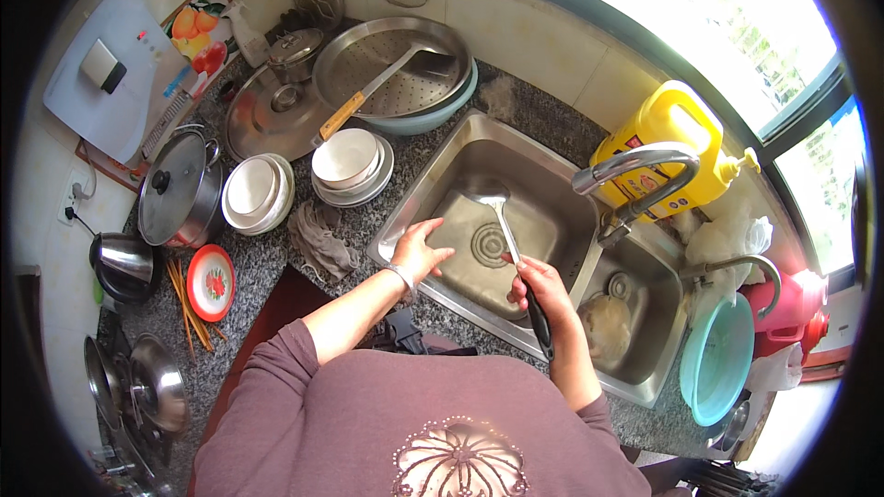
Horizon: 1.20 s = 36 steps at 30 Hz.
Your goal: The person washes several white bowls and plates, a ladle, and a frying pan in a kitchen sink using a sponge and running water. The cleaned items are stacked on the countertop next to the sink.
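My right hand (543, 288) grips a metal ladle (507, 229) by its black handle. The ladle's bowl points away from me, over the larger basin of the steel double sink (400, 217). Over that basin's near left edge is my left hand (418, 248), fingers apart and holding nothing. A round drain (491, 244) shows at the bottom of the basin between my hands. In the smaller right basin lies a pale round thing (605, 326), too unclear to name. The chrome faucet (639, 179) rises behind the divider.
Stacked white bowls (345, 157), more bowls (253, 183) and a grey rag (322, 238) lie left of the sink. Behind them, a wooden-handled spatula (366, 100) rests on a perforated steel tray (380, 48). A yellow detergent jug (663, 128) and a teal basin (715, 362) stand right.
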Motion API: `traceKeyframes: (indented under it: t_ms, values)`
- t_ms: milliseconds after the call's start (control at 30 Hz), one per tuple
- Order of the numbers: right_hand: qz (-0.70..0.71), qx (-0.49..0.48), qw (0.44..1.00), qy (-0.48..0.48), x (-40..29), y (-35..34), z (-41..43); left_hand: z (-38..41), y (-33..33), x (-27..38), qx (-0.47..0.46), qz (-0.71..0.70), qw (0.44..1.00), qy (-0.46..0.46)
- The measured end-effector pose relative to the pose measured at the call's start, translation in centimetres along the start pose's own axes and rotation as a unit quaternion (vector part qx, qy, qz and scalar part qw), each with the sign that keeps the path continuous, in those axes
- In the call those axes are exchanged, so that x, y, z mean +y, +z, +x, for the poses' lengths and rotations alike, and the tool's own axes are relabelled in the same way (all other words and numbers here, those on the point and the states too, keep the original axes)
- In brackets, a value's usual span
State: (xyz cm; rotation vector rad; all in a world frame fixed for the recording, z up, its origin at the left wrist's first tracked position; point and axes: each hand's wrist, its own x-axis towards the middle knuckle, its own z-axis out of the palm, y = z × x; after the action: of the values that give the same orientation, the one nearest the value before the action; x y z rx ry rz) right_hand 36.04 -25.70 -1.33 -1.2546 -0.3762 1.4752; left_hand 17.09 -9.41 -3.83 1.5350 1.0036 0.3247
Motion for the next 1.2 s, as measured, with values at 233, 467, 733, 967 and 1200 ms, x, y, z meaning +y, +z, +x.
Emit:
traceKeyframes:
  t_ms: [233,467,733,967,1200]
  values:
    - [-0.077,0.156,0.984,0.026,2.6,-1.8,1.5,-0.3,0.7,-1.4,0.014,0.045,0.999,0.012]
    - [-0.084,0.144,0.986,0.022,1.7,0.5,2.0,-0.4,0.6,-1.5,-0.019,0.047,0.999,0.002]
    - [0.067,0.057,0.976,-0.198,-1.3,8.7,3.6,-2.5,-1.7,5.8,-0.113,-0.099,0.986,0.067]
    - [-0.087,0.017,0.933,-0.348,-8.4,16.2,11.8,-2.6,-7.0,8.8,-0.026,-0.234,0.946,0.223]
    - [-0.083,-0.021,0.964,-0.251,-11.8,20.0,22.0,0.9,-12.3,7.9,0.224,0.006,0.934,0.279]
